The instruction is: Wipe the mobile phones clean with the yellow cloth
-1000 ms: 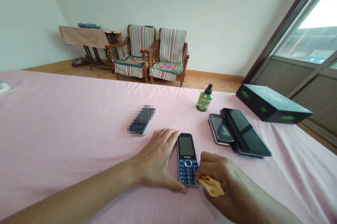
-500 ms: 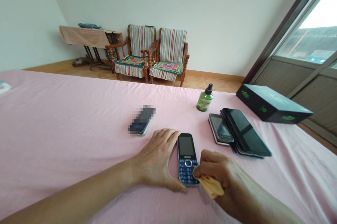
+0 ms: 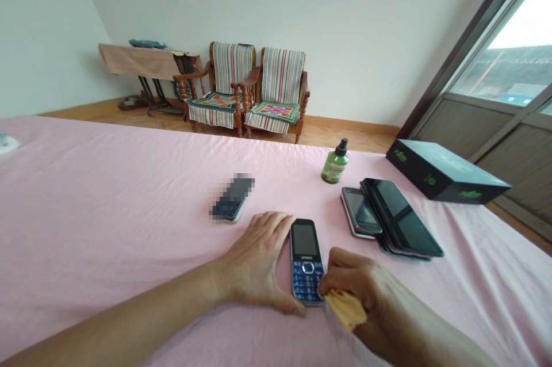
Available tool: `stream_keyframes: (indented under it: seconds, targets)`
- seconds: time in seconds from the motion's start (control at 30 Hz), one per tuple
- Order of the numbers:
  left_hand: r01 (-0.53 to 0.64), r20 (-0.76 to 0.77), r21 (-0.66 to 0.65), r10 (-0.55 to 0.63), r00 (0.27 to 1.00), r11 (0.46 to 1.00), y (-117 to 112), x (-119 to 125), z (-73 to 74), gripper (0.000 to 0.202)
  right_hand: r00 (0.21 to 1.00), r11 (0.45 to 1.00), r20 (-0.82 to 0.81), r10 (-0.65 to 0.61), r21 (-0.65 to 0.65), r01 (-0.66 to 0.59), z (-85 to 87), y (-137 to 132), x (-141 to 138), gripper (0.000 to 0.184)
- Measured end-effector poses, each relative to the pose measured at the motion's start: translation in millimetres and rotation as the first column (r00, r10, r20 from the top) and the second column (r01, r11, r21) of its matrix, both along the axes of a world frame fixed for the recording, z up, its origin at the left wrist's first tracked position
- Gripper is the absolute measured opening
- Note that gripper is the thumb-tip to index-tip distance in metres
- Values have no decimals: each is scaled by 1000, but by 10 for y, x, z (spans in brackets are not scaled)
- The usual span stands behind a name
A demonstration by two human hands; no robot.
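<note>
A blue keypad phone [image 3: 306,262] with a dark screen lies on the pink sheet in front of me. My left hand [image 3: 257,260] grips it from the left, with the fingertips at its left edge and the thumb near its bottom corner. My right hand [image 3: 360,289] is shut on a yellow cloth [image 3: 345,309], which it presses against the phone's lower right edge. That hand hides the phone's lower right corner.
A pink sheet [image 3: 107,211] covers the surface. On it lie a pixelated phone [image 3: 232,198], a green spray bottle [image 3: 335,164], a small phone [image 3: 360,213], a stack of dark smartphones [image 3: 403,218] and a black box [image 3: 444,172]. Two wooden armchairs [image 3: 254,91] stand beyond.
My right hand and the cloth have shifted slightly along the phone's lower right edge. My left hand and the phone stay in place.
</note>
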State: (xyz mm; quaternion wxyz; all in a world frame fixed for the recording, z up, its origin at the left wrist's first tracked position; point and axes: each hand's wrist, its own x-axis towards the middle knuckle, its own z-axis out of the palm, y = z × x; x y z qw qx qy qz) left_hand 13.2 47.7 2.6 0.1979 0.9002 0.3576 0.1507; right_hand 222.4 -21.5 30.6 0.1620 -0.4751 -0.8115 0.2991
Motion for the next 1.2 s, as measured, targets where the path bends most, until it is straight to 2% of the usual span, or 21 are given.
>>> stream_keyframes:
  seconds: [0.23, 0.4, 0.67, 0.8, 1.0, 1.13, 1.2]
  targets:
    - [-2, 25, -11, 2, 1000, 1000, -2, 1, -5, 112, 995, 995, -50, -84, 47, 86, -82, 16, -4, 41]
    - [-6, 46, -17, 7, 999, 1000, -5, -6, -9, 112, 990, 999, -142, -7, -49, 0, -24, -21, -11, 38]
    - [-3, 33, -12, 3, 999, 1000, -7, -3, -13, 114, 993, 992, -43, -113, 50, 115, -109, 19, 9, 34]
    - [-3, 55, -3, 3, 998, 1000, -5, -5, -26, 112, 997, 998, -51, -65, -13, 65, -74, 1, 1, 35]
    - [-9, 51, -6, 10, 999, 1000, -5, -6, -38, 115, 985, 993, -163, 48, -101, -65, 93, -60, -42, 37]
    - [-14, 39, -10, 14, 999, 1000, -6, -2, -36, 114, 989, 988, -133, 72, -127, -89, 164, -60, -19, 36]
    - [-11, 20, -9, 11, 1000, 1000, -4, 1, -30, 114, 988, 994, -144, 54, -90, -67, 149, -42, -4, 34]
